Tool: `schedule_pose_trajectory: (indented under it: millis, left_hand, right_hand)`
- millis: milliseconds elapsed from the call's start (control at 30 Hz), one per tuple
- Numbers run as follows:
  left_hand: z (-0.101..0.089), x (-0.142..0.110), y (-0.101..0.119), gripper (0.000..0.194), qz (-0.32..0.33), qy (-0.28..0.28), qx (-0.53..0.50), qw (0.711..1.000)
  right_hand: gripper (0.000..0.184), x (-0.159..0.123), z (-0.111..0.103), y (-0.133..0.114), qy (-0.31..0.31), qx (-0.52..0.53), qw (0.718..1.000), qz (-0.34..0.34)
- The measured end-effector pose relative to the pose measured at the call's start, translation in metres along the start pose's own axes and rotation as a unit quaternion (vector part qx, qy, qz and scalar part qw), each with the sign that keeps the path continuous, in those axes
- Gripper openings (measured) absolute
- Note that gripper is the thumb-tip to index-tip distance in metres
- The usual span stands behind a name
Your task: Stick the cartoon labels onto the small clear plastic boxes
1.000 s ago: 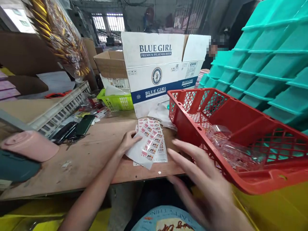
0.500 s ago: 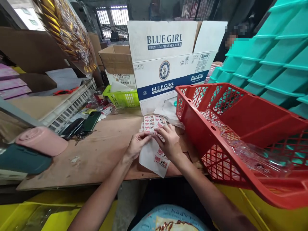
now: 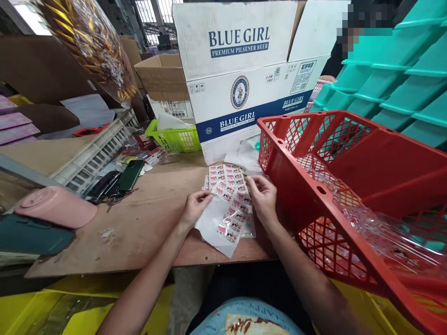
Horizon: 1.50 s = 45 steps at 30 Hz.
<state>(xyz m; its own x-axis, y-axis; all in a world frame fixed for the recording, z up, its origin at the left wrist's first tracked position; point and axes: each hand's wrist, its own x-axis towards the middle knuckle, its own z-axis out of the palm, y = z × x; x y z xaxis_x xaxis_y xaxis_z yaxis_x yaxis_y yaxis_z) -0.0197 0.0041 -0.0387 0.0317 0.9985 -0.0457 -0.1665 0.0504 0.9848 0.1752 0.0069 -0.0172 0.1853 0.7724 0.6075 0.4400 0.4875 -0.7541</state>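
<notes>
A sheet of small pink, black and orange cartoon stickers (image 3: 232,217) on pale backing slants across the wooden table near its front edge. My left hand (image 3: 196,205) pinches the sheet's left edge between thumb and fingertips. At the upper right edge, my right hand (image 3: 262,194) has its thumb and forefinger pressed together on the sheet; whether a loose sticker is also between them I cannot make out. Behind lie more sticker sheets (image 3: 217,171), partly covered by the held one. A clear plastic piece (image 3: 249,230) shows under the right side.
To the right stands a red crate (image 3: 300,195) holding clear plastic packaging (image 3: 394,232), with stacked teal trays (image 3: 394,88) behind. A white beer carton (image 3: 244,70) and a green basket (image 3: 174,137) stand at the back. Keys (image 3: 117,197), a phone (image 3: 131,174) and a pink container (image 3: 56,207) lie left.
My hands have moved apart, the right one to the right. More stickers on the held sheet are uncovered, and the view has shifted slightly lower.
</notes>
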Motion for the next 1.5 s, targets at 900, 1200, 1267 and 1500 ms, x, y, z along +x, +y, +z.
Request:
schedule_pose_trajectory:
  millis: [900, 1200, 1267, 1500]
  left_hand:
    - [0.045, -0.026, 0.031, 0.055, 0.013, -0.092, -0.026, 0.995]
    - [0.043, -0.047, 0.030, 0.038, 0.085, 0.065, -0.065, 0.992]
    - [0.041, -0.049, 0.024, 0.033, 0.080, 0.034, -0.022, 0.996]
    - [0.039, -0.042, 0.014, 0.018, 0.198, 0.014, 0.145, 0.969]
  right_hand:
    - [0.009, -0.011, 0.004, -0.010, 0.036, -0.007, 0.996, -0.080]
    - [0.009, -0.027, 0.005, -0.021, -0.011, -0.039, 0.992, -0.120]
    - [0.010, -0.020, 0.006, -0.023, -0.009, -0.024, 0.994, -0.104]
    - [0.021, -0.017, 0.003, -0.036, -0.069, 0.081, 0.994, -0.016]
